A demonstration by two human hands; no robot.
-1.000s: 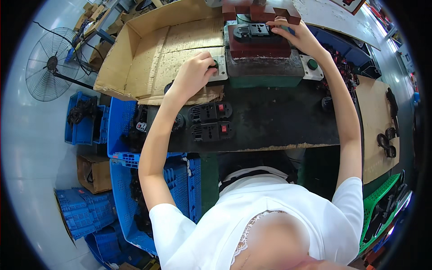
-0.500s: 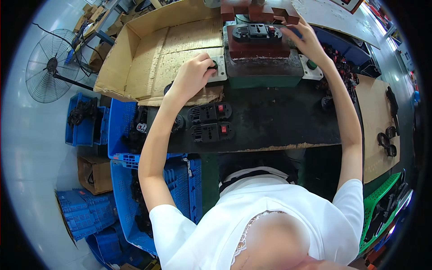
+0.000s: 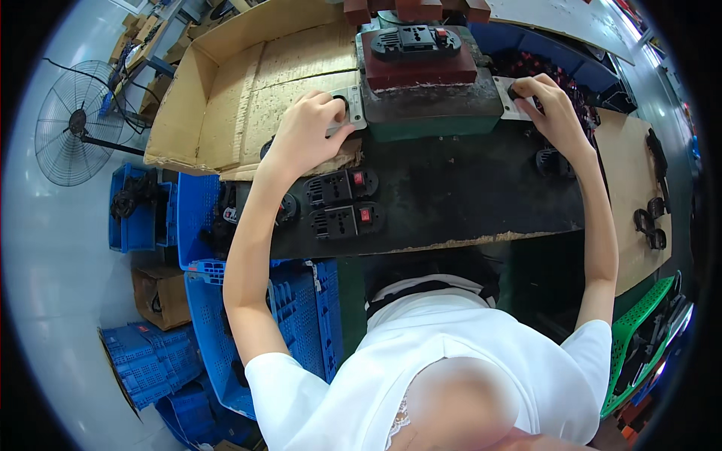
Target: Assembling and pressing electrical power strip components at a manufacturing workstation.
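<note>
left fingers, right fingers curled on buttons, thumbs apart; red block between, cardboard box beside left.

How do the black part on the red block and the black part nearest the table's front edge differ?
The block part sits raised on the red block; the front part lies on the dark table.
The block part is alone on its support, while the front part lies beside a similar part.
The block part is farther from the person than the front part.
Both are long and black, with a red switch towards the right end.
</note>
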